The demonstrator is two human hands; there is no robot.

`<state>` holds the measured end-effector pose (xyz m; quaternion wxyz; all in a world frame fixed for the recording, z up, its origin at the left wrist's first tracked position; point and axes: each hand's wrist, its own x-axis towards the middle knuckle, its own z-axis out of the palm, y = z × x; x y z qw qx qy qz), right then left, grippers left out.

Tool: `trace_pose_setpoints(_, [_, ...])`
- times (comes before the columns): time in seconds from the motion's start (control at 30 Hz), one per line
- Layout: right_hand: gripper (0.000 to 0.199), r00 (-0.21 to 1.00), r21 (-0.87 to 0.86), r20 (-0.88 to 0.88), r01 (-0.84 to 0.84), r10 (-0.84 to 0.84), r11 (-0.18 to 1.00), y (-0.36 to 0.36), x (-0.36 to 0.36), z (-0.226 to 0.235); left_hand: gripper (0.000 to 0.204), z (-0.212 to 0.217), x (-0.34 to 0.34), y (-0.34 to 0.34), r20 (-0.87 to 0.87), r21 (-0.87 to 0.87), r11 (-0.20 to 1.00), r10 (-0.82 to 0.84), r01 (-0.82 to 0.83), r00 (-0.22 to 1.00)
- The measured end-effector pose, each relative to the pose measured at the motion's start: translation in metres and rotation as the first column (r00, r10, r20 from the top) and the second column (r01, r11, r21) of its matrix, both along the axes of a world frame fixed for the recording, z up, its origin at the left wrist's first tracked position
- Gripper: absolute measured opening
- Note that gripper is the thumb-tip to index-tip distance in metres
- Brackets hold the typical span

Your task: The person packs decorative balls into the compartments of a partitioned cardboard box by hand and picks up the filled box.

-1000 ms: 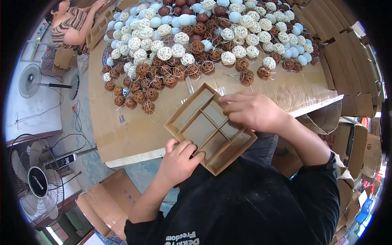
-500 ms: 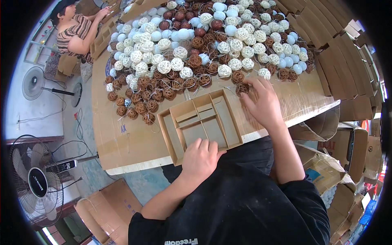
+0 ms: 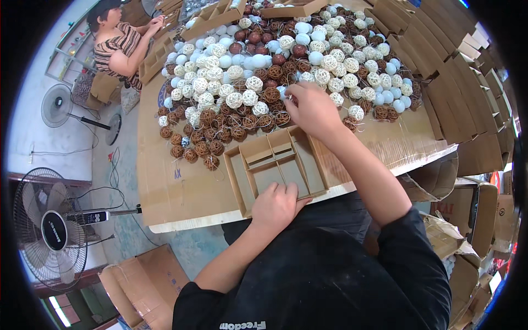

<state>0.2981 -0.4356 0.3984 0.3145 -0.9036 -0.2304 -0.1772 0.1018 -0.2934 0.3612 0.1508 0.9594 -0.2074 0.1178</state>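
A shallow cardboard tray with dividers lies at the table's near edge, its compartments bare. My left hand grips the tray's near wall, fingers bent over the rim and thumb outside. Beyond the tray my right hand reaches into a heap of decorative balls, its fingers drawn together in a pinch. What they hold, if anything, is mostly hidden. A pale blue ball is right at the fingertips. Close by lie a brown woven ball and a cream woven ball. Thin wires trail from several balls.
The heap covers the far part of the cardboard-topped table. More divided trays stand beyond it. Cardboard trays are stacked at the right. A person works at the far left. A fan and an open carton stand left of me.
My right hand has moved left and away from me, leaving a brown woven ball by the tray's far right corner for the pale blue ball. My left hand remains on the tray.
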Motion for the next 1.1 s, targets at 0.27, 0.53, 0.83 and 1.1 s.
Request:
trace_pose_setpoints(0.27, [0.022, 0.971, -0.438, -0.222, -0.022, -0.084, 0.899, 0.029, 0.056, -0.005, 0.047, -0.004, -0.001, -0.001, -0.001, -0.04, 0.999, 0.017, -0.017, 1.0])
trace_pose_setpoints(0.53, [0.052, 0.979, -0.106, -0.197, 0.025, -0.046, 0.994, 0.016, 0.053, 0.014, 0.043, 0.006, 0.003, -0.001, -0.078, -0.03, 0.999, 0.015, -0.017, 0.997])
trace_pose_setpoints(0.83, [0.048, 0.986, 0.069, -0.064, -0.151, 0.156, 0.986, -0.03, 0.023, 0.03, 0.059, 0.059, 0.016, 0.022, -0.475, -0.084, 0.994, -0.096, 0.064, 0.875])
trace_pose_setpoints(1.1, [0.039, 0.953, 0.241, -0.244, -0.121, 0.181, 0.963, -0.038, -0.04, 0.034, 0.037, 0.127, 0.205, 0.102, -0.257, -0.04, 0.966, 0.236, -0.254, 0.937])
